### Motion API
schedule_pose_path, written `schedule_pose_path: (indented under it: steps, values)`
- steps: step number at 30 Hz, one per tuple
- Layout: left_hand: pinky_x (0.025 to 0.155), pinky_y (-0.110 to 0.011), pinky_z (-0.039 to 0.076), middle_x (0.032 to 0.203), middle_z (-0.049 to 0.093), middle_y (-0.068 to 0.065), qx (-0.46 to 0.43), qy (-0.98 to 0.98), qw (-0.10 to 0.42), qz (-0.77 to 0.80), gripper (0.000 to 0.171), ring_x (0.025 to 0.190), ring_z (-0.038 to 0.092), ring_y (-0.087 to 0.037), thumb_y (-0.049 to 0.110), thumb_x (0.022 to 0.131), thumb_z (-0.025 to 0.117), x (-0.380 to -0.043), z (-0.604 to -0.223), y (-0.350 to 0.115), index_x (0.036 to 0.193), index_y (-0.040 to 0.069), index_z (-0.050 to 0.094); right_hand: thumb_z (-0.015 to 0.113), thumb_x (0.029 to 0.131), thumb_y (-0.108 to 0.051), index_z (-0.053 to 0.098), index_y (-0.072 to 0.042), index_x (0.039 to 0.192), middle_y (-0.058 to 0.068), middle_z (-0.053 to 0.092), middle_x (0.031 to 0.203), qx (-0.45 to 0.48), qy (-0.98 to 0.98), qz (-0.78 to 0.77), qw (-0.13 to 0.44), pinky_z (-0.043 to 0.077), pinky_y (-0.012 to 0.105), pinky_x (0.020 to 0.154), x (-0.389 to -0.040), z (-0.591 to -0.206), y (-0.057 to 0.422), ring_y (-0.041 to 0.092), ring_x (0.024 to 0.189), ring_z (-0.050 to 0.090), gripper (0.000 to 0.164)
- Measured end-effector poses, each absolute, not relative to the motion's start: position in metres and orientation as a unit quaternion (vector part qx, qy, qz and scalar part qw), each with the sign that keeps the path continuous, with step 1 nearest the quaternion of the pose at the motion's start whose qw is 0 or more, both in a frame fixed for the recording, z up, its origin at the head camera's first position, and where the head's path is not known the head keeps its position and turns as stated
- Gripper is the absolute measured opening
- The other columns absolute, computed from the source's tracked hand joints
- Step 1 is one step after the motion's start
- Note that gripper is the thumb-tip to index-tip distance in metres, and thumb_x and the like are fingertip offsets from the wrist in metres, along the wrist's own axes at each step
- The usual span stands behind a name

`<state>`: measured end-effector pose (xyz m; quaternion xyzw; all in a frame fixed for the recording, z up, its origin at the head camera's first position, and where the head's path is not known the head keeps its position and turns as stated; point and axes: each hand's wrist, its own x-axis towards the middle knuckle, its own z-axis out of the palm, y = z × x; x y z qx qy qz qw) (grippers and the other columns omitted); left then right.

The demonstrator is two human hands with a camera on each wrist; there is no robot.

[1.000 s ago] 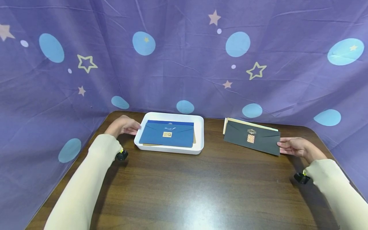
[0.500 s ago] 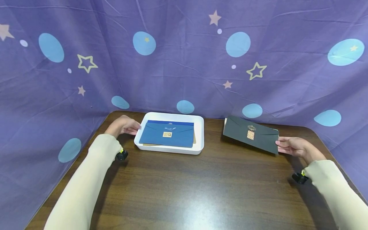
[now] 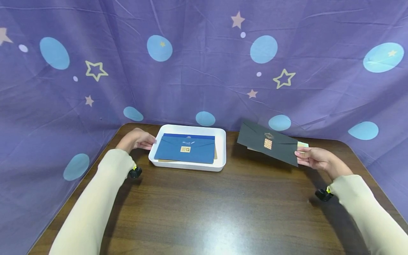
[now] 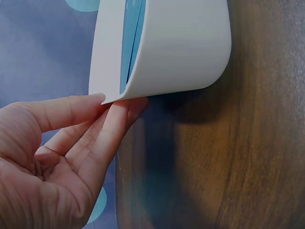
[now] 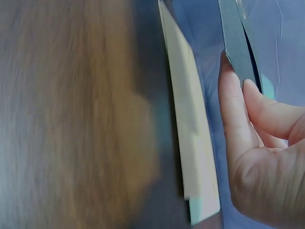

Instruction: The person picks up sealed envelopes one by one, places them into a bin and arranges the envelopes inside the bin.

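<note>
At the right, my right hand [image 3: 315,159] pinches the right end of a dark grey envelope [image 3: 251,136] between thumb and fingers. The envelope hangs tilted above the table, its gold print and patterned sticker facing up. Below it lie pale envelopes [image 5: 183,109], one cream and one with a mint corner, mostly covered in the head view. On the left, my left hand [image 3: 137,139] holds the left rim of a white tray [image 3: 221,148], thumb at the edge and fingers against the outer side [image 4: 95,112]. Inside the tray lies a blue envelope [image 3: 200,150] over other envelopes, a brown edge showing.
The brown wooden table [image 3: 204,198] extends toward me from the tray and envelopes. Close behind its back edge hangs a purple curtain [image 3: 204,81] with stars and blue ovals. A black wrist camera [image 3: 323,195] sits under my right sleeve.
My right hand has lifted the dark grey envelope off the pale ones and carried it left, so its far end is higher. My left hand and the tray have stayed still.
</note>
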<state>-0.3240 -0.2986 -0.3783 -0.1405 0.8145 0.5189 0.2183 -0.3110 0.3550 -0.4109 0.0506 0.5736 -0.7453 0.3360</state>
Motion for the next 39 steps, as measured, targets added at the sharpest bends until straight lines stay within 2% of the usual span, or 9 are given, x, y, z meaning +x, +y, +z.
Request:
schedule_pose_path:
  steps: [9,13,16,18,19,23,26,33,39]
  values:
    - [0.068,-0.019,0.064,0.071,0.069,0.001,-0.143,0.812,0.219,0.521,0.039,0.066,0.068,-0.007,-0.003,0.097,0.059,-0.326,-0.379,-0.299,0.132,-0.019,0.054,0.05,0.102,0.006,0.065,-0.017,0.1,-0.002,0.072,0.094,0.019,0.575,-0.743,0.341,0.064,0.025,0.083,-0.311,-0.393,0.32,0.01,0.087,0.072,0.027]
    - [0.067,-0.02,0.065,0.07,0.07,0.001,-0.144,0.811,0.22,0.523,0.037,0.066,0.069,-0.007,-0.003,0.097,0.059,-0.327,-0.379,-0.3,0.13,-0.018,0.055,0.047,0.104,0.005,0.049,-0.007,0.123,-0.003,0.071,0.095,0.013,0.607,-0.722,0.333,0.064,0.024,0.084,-0.311,-0.383,0.303,0.009,0.088,0.071,0.023]
    - [0.068,-0.02,0.065,0.07,0.07,0.0,-0.144,0.809,0.222,0.524,0.038,0.066,0.069,-0.007,-0.003,0.097,0.06,-0.327,-0.378,-0.301,0.131,-0.019,0.055,0.045,0.105,0.004,0.026,0.002,0.145,-0.006,0.07,0.096,0.005,0.639,-0.697,0.326,0.063,0.022,0.085,-0.31,-0.377,0.291,0.007,0.089,0.07,0.045]
    - [0.068,-0.02,0.065,0.07,0.07,0.0,-0.145,0.809,0.223,0.523,0.039,0.065,0.069,-0.007,-0.003,0.097,0.06,-0.327,-0.379,-0.301,0.132,-0.019,0.054,0.044,0.105,0.004,0.016,0.006,0.151,-0.007,0.07,0.097,0.0,0.65,-0.688,0.322,0.062,0.021,0.085,-0.31,-0.373,0.283,0.006,0.09,0.069,0.055]
    - [0.068,-0.02,0.065,0.071,0.07,0.0,-0.145,0.81,0.224,0.523,0.04,0.065,0.069,-0.007,-0.003,0.097,0.06,-0.327,-0.379,-0.301,0.133,-0.019,0.053,0.045,0.105,0.004,0.015,0.006,0.152,-0.007,0.07,0.097,-0.001,0.652,-0.687,0.321,0.062,0.021,0.085,-0.31,-0.371,0.278,0.006,0.09,0.069,0.055]
    - [0.068,-0.02,0.065,0.071,0.071,0.001,-0.145,0.809,0.226,0.523,0.039,0.065,0.069,-0.007,-0.002,0.097,0.059,-0.326,-0.377,-0.299,0.132,-0.019,0.053,0.046,0.104,0.005,0.032,0.002,0.137,-0.005,0.07,0.095,-0.002,0.649,-0.692,0.315,0.063,0.022,0.084,-0.31,-0.364,0.263,0.007,0.088,0.07,0.037]
    - [0.068,-0.02,0.064,0.071,0.07,0.001,-0.146,0.807,0.227,0.526,0.037,0.065,0.069,-0.007,-0.003,0.097,0.059,-0.325,-0.376,-0.298,0.13,-0.019,0.054,0.046,0.104,0.005,0.036,0.0,0.132,-0.005,0.069,0.094,-0.003,0.656,-0.687,0.313,0.064,0.022,0.083,-0.31,-0.358,0.254,0.006,0.088,0.07,0.03]
    - [0.066,-0.019,0.064,0.069,0.07,0.0,-0.152,0.803,0.229,0.528,0.035,0.063,0.068,-0.007,-0.004,0.097,0.059,-0.324,-0.374,-0.297,0.128,-0.019,0.056,0.047,0.104,0.003,0.019,0.009,0.15,-0.008,0.067,0.097,-0.016,0.689,-0.655,0.312,0.063,0.021,0.086,-0.312,-0.349,0.241,0.004,0.09,0.068,0.054]
    - [0.067,-0.02,0.065,0.069,0.07,0.001,-0.154,0.8,0.232,0.532,0.035,0.063,0.068,-0.007,-0.004,0.097,0.058,-0.323,-0.371,-0.297,0.128,-0.019,0.056,0.042,0.105,0.002,0.009,0.014,0.155,-0.01,0.066,0.097,-0.029,0.705,-0.633,0.317,0.062,0.022,0.09,-0.314,-0.343,0.23,0.0,0.092,0.066,0.06]
